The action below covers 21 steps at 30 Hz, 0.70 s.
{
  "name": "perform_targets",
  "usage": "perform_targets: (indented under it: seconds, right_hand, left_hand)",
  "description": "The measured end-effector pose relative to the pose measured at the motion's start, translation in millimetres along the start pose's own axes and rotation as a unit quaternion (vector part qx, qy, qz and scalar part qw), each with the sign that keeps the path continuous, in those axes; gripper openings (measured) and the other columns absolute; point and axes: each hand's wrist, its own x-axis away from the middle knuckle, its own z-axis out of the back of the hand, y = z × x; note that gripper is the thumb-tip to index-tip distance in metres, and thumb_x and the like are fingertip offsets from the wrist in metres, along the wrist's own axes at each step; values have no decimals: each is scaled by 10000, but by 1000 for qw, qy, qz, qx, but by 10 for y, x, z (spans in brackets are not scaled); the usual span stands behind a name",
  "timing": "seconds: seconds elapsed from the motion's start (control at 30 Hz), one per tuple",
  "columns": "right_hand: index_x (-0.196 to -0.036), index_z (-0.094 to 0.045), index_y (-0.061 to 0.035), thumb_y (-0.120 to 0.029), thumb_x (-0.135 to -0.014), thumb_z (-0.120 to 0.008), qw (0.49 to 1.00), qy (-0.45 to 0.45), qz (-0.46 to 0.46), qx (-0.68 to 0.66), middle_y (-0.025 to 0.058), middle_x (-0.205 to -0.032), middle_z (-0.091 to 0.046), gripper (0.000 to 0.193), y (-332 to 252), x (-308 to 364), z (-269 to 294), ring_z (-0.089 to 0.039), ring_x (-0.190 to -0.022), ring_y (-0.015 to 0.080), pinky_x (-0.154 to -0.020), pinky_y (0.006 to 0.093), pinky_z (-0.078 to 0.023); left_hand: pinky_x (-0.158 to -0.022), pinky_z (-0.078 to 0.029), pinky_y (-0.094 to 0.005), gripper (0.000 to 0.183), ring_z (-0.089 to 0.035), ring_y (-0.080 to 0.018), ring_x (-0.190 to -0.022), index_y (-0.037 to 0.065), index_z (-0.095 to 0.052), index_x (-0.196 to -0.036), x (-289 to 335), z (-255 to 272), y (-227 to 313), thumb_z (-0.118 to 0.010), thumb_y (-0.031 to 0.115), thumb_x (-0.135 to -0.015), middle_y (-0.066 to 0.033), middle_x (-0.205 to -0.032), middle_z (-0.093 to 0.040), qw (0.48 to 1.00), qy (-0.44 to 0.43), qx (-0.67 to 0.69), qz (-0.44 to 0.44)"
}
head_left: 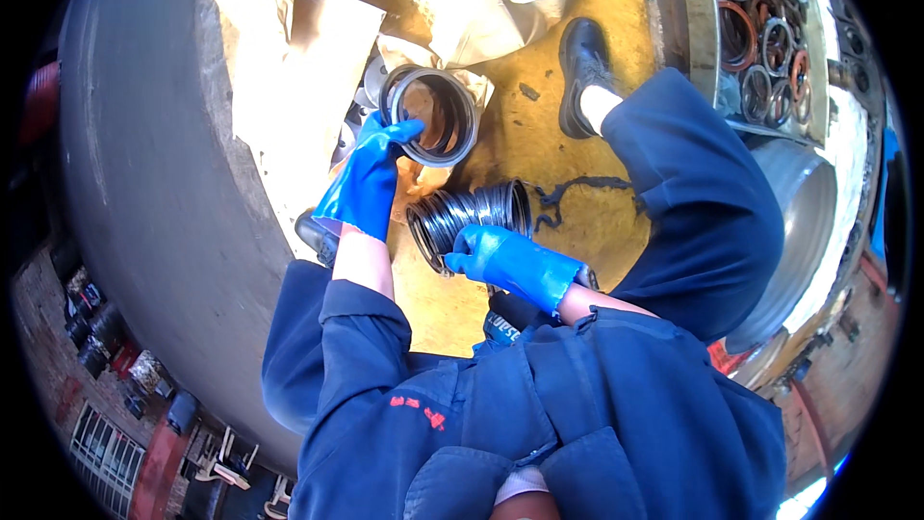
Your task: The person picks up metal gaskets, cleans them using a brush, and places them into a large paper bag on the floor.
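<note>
My left hand (pixel 371 169), in a blue rubber glove, grips the left rim of a short stack of grey and dark metal rings (pixel 460 142). Its thumb reaches over the rim into the opening, while the other fingers are mostly hidden behind. Below and to the right, a longer stack of shiny black rings (pixel 470 212) lies on its side on the floor. My gloved right hand (pixel 505 260) has its fingers curled against the near side of that stack; the exact grip is partly hidden. Brown wrapping paper (pixel 476 90) surrounds the upper rings.
Pale discs (pixel 372 82) lie left of the upper rings. A dark strip (pixel 577 188) curls on the yellowish floor (pixel 587 241). At the far right stand a bin (pixel 818 116) of rings and a large round metal piece (pixel 799 202). My black shoe (pixel 582 77) rests ahead.
</note>
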Motion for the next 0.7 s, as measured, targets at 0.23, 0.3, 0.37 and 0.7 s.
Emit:
perform_targets:
  seconds: [0.23,0.3,0.37,0.7]
  right_hand:
    - [-941,-709,-21,-373,-885,-746,996,44,82,-5,224,-872,-710,359,69,115,15,-681,-758,371,-697,452,-535]
    - [-943,-704,-14,-366,-885,-743,993,45,108,4,228,-873,-708,359,117,116,-28,-679,-761,381,-698,458,-533]
    - [-955,-705,-10,-361,-884,-742,994,33,107,19,229,-874,-708,360,208,67,-108,-682,-767,383,-702,459,-534]
    - [-1126,-724,-33,-295,-938,-687,978,4,188,95,186,-976,-751,325,179,398,-160,-723,-856,308,-793,407,-554]
  left_hand:
    - [-610,-577,-369,402,-678,-258,-697,8,-675,-1149,50,-211,-15,-810,36,-771,-105,-834,-692,969,21,232,81]
    - [-601,-573,-371,394,-673,-262,-687,14,-674,-1146,109,-215,72,-807,41,-776,-102,-820,-685,957,39,275,84]
    - [-592,-570,-374,386,-668,-266,-678,19,-674,-1142,274,-189,262,-804,45,-780,-100,-806,-679,945,61,311,84]
    - [-893,-595,-546,465,-678,-289,-942,81,-536,-1370,2163,-391,1604,-662,162,-930,-171,-1112,-661,902,42,422,-82]
